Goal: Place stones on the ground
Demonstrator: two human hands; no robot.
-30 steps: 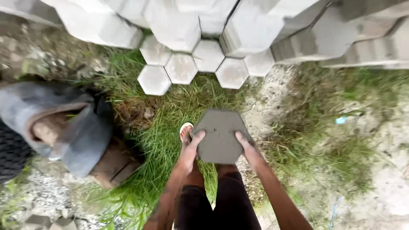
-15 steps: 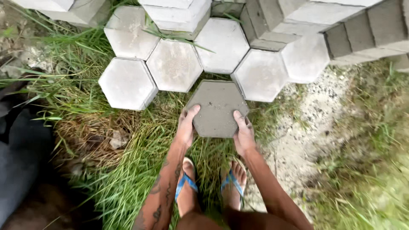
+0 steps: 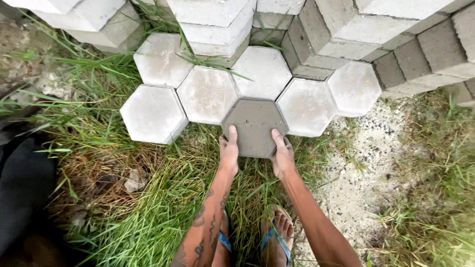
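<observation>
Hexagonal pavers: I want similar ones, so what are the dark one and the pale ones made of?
Dark paver, between left hand and right hand: apparently concrete, matte, grainy; the darker grey may mean damp. Pale pavers: likely the same concrete, chalky, dry-looking.

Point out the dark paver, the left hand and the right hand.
dark paver [image 3: 254, 124]: head view, middle of its top face.
left hand [image 3: 229, 152]: head view, back of the hand, on the paver's left edge.
right hand [image 3: 282, 155]: head view, back of the hand, on its right edge.

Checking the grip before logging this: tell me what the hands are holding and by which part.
Both hands hold the dark grey hexagonal paver by its lower side edges: left hand on the lower left, right hand on the lower right, thumbs on top.
</observation>
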